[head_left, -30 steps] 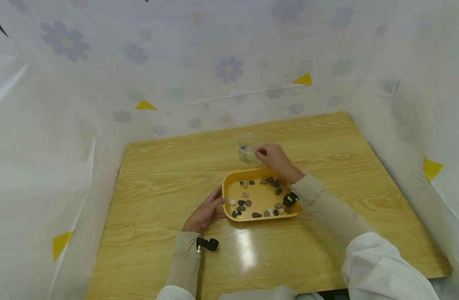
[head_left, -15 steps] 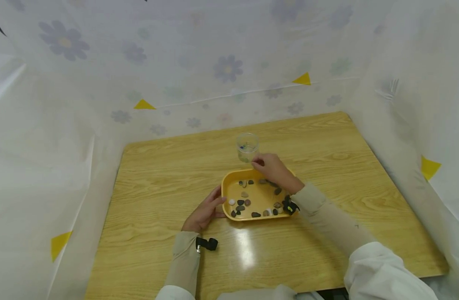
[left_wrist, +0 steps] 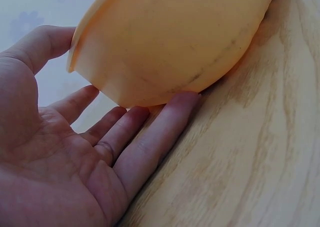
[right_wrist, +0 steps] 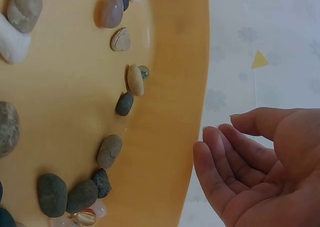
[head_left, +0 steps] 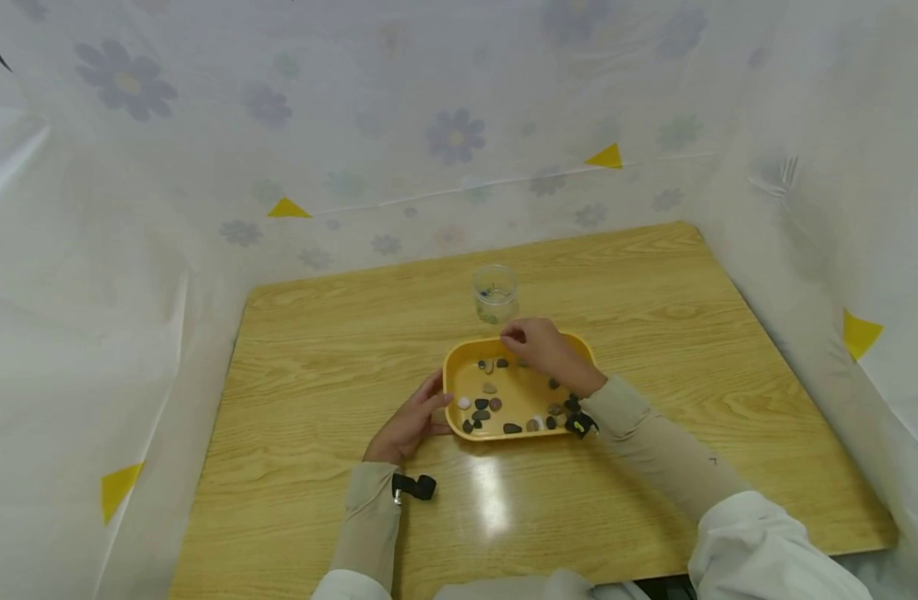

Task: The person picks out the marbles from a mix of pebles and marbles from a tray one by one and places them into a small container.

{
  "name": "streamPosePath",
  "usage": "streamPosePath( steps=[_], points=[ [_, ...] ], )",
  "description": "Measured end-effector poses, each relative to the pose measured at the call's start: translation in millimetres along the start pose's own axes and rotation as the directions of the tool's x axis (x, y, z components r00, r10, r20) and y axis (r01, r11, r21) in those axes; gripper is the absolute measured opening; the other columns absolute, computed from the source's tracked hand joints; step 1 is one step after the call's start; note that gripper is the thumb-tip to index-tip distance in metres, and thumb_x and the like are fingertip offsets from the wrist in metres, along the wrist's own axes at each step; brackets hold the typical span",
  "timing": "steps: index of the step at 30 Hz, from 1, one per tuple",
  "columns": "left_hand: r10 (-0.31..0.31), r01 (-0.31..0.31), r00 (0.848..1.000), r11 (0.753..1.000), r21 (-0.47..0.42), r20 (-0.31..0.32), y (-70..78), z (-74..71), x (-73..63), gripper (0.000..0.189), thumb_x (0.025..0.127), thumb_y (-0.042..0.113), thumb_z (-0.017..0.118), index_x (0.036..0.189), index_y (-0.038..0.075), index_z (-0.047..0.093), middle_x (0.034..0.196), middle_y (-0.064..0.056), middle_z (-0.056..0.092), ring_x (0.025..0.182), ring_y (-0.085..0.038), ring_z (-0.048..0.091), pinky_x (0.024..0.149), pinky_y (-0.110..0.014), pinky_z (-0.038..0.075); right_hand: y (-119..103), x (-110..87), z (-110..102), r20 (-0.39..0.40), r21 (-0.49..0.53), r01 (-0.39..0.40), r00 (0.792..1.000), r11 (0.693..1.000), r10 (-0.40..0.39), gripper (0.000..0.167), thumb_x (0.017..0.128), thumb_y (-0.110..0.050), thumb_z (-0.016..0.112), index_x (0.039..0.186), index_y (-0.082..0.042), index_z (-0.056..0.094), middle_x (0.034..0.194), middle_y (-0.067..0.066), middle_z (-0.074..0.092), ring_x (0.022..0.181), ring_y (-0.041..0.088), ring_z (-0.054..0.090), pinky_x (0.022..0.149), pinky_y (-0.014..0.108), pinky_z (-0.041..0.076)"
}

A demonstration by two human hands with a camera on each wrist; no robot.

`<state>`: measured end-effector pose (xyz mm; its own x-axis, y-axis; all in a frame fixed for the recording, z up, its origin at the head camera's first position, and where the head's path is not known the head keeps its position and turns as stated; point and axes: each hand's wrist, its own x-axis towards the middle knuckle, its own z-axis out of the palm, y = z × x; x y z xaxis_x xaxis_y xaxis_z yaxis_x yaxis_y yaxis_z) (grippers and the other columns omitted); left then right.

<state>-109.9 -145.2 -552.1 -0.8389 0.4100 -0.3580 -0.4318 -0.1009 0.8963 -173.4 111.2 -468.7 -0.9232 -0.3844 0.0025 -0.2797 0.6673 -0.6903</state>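
A shallow yellow tray [head_left: 519,437] lies on the table with many small stones along its sides. My left hand [head_left: 408,423] holds its left end. In the left wrist view, the thumb is at the rim and fingertips touch the lower wall. Above the tray's far edge hovers my right hand [right_wrist: 260,162], its fingers loosely bent, the thumb apart, nothing between them. Near that hand in the right wrist view are a greenish glass marble [right_wrist: 144,71] against a tan pebble [right_wrist: 134,80], and a swirled marble [right_wrist: 86,217] among dark stones. My wrist hides some stones in the head view.
Behind the tray stands a clear plastic cup [head_left: 495,287] with small blue and green pieces in it. The wooden table [head_left: 316,358] is enclosed by whitish sheeting [head_left: 399,100] at the back and sides. Yellow triangles [head_left: 290,208] mark the sheeting.
My right hand has drawn back from the cup's rim to above the tray's far edge. The left hand and the tray have stayed in place.
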Motion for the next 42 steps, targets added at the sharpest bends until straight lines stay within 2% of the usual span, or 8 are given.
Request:
streamPosePath(
  steps=[13, 18, 27, 31, 36, 42],
  points=[
    [-0.004, 0.004, 1.0, 1.0, 0.001, -0.006, 0.5, 0.0, -0.7, 0.06, 0.094, 0.022, 0.054, 0.146, 0.032, 0.026, 0.15, 0.002, 0.021, 0.107, -0.029, 0.056, 0.075, -0.044, 0.054, -6, -4.6, 10, 0.044, 0.008, -0.018, 0.999, 1.0, 0.017, 0.023, 0.093, -0.02, 0.058, 0.107, -0.004, 0.067, 0.096, 0.002, 0.065, 0.083, 0.013, 0.059, 0.07, 0.03, 0.051],
    [-0.01, 0.01, 1.0, 1.0, 0.009, 0.004, 0.1, -0.9, 0.1, 0.06, 0.095, 0.023, 0.054, 0.146, 0.032, 0.025, 0.15, 0.002, 0.02, 0.108, -0.03, 0.055, 0.077, -0.044, 0.053, -6, -0.4, 19, 0.06, -0.007, -0.035, 0.998, 0.999, 0.035, 0.02, 0.092, -0.016, 0.06, 0.104, -0.004, 0.068, 0.095, 0.003, 0.066, 0.086, 0.014, 0.06, 0.074, 0.03, 0.052],
    [-0.015, 0.015, 0.999, 1.0, -0.003, 0.039, -0.1, -2.4, 1.3, 0.062, 0.096, 0.023, 0.051, 0.148, 0.031, 0.018, 0.152, 0.001, 0.015, 0.112, -0.033, 0.052, 0.081, -0.049, 0.051, -5, 2.7, 44, 0.084, -0.062, 0.007, 0.996, 0.998, -0.002, 0.018, 0.09, -0.015, 0.061, 0.102, -0.005, 0.069, 0.093, 0.002, 0.066, 0.084, 0.014, 0.061, 0.074, 0.03, 0.052],
    [-0.01, 0.01, 0.998, 1.0, -0.005, 0.06, 4.3, -0.9, -1.9, 0.063, 0.096, 0.021, 0.051, 0.149, 0.028, 0.017, 0.152, -0.001, 0.016, 0.113, -0.034, 0.051, 0.082, -0.049, 0.051, -6, 3.6, 52, 0.099, -0.054, 0.004, 0.995, 0.999, 0.002, 0.013, 0.09, -0.012, 0.059, 0.096, -0.005, 0.069, 0.084, -0.002, 0.064, 0.074, 0.012, 0.058, 0.067, 0.03, 0.05],
    [-0.007, 0.007, 0.997, 1.0, 0.003, 0.072, 13.8, 4.2, -9.4, 0.065, 0.095, 0.022, 0.054, 0.149, 0.026, 0.018, 0.151, -0.002, 0.017, 0.114, -0.035, 0.05, 0.082, -0.047, 0.051, -5, 7.8, 61, 0.103, -0.118, 0.008, 0.995, 0.993, 0.004, 0.013, 0.091, -0.012, 0.057, 0.086, -0.008, 0.068, 0.07, -0.005, 0.058, 0.059, 0.01, 0.05, 0.054, 0.025, 0.043],
    [0.0, 0.0, 0.997, 1.0, 0.0, 0.071, 16.0, 6.1, -11.4, 0.066, 0.095, 0.021, 0.054, 0.149, 0.026, 0.018, 0.152, -0.003, 0.016, 0.114, -0.034, 0.05, 0.081, -0.046, 0.051, -7, 12.3, 66, 0.087, -0.189, -0.002, 0.996, 0.982, 0.018, 0.015, 0.09, -0.01, 0.056, 0.077, -0.011, 0.063, 0.062, 0.0, 0.051, 0.053, 0.013, 0.044, 0.048, 0.025, 0.035]
  ],
)
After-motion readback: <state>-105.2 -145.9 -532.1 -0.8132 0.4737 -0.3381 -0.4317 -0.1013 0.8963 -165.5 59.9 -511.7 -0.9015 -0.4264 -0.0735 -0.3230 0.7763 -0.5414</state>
